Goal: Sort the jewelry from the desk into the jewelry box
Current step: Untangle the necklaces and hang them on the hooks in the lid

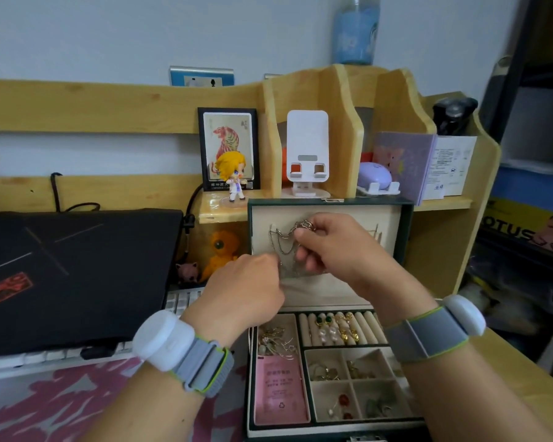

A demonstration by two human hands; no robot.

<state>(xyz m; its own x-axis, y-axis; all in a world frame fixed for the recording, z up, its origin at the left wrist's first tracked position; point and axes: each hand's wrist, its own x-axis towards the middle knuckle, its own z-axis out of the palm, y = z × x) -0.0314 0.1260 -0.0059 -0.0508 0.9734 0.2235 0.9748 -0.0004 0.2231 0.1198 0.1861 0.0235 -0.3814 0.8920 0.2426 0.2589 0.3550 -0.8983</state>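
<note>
A dark green jewelry box (407,224) stands open on the desk, its cream lid upright. My right hand (326,247) pinches a silver chain necklace (284,239) against the inside of the lid, by a hook at the upper left. My left hand (249,282) grips the chain's lower end and the lid's gathered pocket. Below, the ring rolls (339,327) hold earrings and rings. Small compartments (351,382) hold several pieces, and a pink card (280,390) lies in the left tray.
A closed black laptop (71,275) lies to the left over a white keyboard (182,299). Behind the box a wooden shelf (316,100) carries a white phone stand (307,148), a figurine (232,173) and boxes. An orange toy (221,253) sits under the shelf.
</note>
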